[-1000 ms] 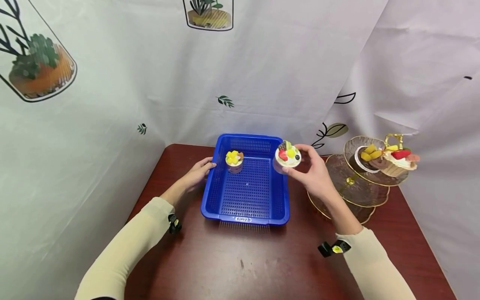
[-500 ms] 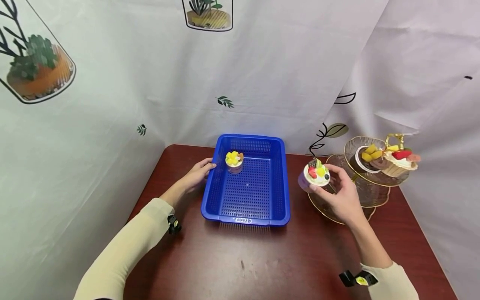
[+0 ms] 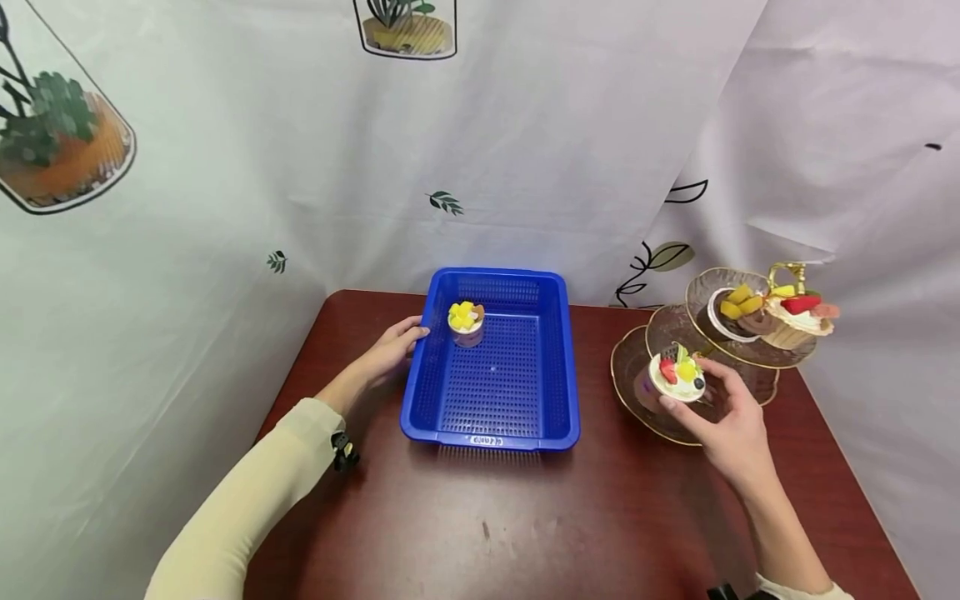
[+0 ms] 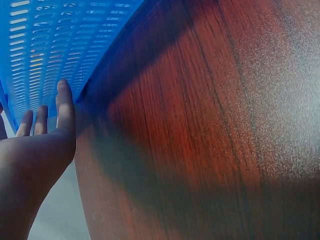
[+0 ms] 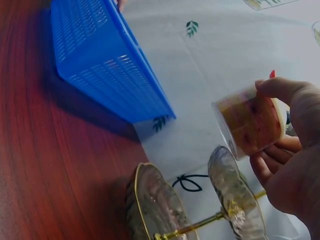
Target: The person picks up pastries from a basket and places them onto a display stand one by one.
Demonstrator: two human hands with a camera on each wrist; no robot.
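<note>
My right hand [image 3: 731, 421] holds a dessert cup [image 3: 677, 375], thumb on the near side and fingers on the far side. Cream, strawberry, yellow and green fruit and a dark berry top it. In the right wrist view the clear cup [image 5: 250, 120] shows brown layers. The cup is held above the lower tiers of a gold-rimmed tiered stand [image 3: 626, 379]. My left hand [image 3: 393, 346] grips the left rim of a blue plastic basket [image 3: 491, 442], fingers [image 4: 65, 112] against its outer wall. A smaller dessert cup with yellow fruit [image 3: 467, 323] stands inside the basket, back left.
The stand's top tier bears a dark cup with orange fruit chunks [image 3: 735, 312] and a cream-and-strawberry tart [image 3: 798, 321]. A gold handle [image 3: 787, 271] rises there. A white patterned cloth [image 3: 525, 167] hangs behind the red-brown table [image 3: 510, 525].
My right hand has carried the dessert cup from over the basket's right rim rightwards and nearer, to the stand. My left hand and the basket have stayed in place.
</note>
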